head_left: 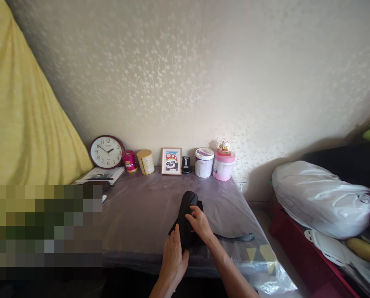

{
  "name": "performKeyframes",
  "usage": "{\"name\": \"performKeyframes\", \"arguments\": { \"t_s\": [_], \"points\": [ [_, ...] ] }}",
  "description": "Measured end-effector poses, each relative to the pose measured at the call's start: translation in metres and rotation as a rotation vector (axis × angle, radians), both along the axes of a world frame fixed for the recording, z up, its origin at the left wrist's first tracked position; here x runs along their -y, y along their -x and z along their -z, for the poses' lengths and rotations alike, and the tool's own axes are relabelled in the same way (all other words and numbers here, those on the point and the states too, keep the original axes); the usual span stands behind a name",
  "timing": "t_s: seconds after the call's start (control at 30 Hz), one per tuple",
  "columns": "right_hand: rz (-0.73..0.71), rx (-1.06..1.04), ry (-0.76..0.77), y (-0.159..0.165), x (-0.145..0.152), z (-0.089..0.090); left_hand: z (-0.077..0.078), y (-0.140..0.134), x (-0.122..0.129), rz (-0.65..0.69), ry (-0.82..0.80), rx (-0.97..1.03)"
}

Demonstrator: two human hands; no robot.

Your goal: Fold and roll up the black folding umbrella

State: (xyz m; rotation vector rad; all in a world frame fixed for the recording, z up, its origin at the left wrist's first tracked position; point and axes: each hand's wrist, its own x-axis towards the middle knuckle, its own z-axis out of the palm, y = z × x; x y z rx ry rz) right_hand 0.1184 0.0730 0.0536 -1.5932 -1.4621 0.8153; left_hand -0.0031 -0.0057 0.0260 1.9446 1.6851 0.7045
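A black rolled-up fabric bundle (186, 203) lies lengthwise near the front of the table; its exact kind does not show. Against its left side and near end rests my left hand (174, 254), with the fingers stretched out and close together. My right hand (199, 221) is bent over the bundle's right side, thumb and forefinger pinching at the fabric. Flat black material shows beside and partly under the roll. From there a thin dark strap (234, 237) trails right across the table. The hands hide part of the bundle's near end.
Plastic sheeting covers the table (135, 215). Along the wall stand a clock (106, 152), canisters, a framed panda picture (171, 161) and two tubs, one topped by a cat figurine (224, 147). Right of the table sits a white plastic bag (321, 198). A yellow curtain (26, 103) hangs left.
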Motion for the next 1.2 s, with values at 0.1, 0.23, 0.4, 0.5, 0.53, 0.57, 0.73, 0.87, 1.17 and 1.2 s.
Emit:
{"name": "performKeyframes", "arguments": {
  "t_s": [0.1, 0.23, 0.4, 0.5, 0.53, 0.57, 0.73, 0.87, 1.17, 1.2],
  "points": [
    [-0.027, -0.025, 0.025, -0.002, -0.001, -0.003, -0.001, -0.001, 0.000, 0.000, 0.003, -0.008],
    [-0.104, -0.148, 0.069, -0.008, 0.000, -0.006, -0.002, -0.001, -0.001, 0.004, 0.004, -0.006],
    [-0.141, -0.123, 0.020, -0.010, -0.001, -0.001, 0.001, 0.002, -0.005, 0.010, -0.012, 0.016],
    [-0.135, 0.124, -0.223, -0.010, 0.000, 0.001, 0.003, 0.004, -0.006, -0.003, -0.019, 0.030],
    [-0.139, 0.201, -0.314, -0.009, 0.001, 0.001, 0.004, 0.005, -0.006, -0.013, -0.019, 0.034],
    [-0.147, 0.265, -0.390, -0.009, 0.002, 0.001, 0.005, 0.006, -0.006, -0.024, -0.016, 0.037],
    [-0.229, 0.411, -0.584, -0.001, 0.004, 0.007, 0.013, 0.008, -0.006, -0.073, -0.093, 0.020],
    [-0.318, 0.468, -0.581, 0.006, 0.004, 0.010, 0.016, 0.007, -0.006, -0.084, -0.061, -0.025],
    [-0.467, 0.479, -0.534, 0.006, -0.003, 0.000, -0.010, 0.008, -0.003, 0.030, 0.012, -0.025],
    [-0.486, 0.482, -0.536, 0.005, -0.006, 0.000, -0.010, 0.008, -0.003, 0.032, 0.036, -0.040]
  ]
}}
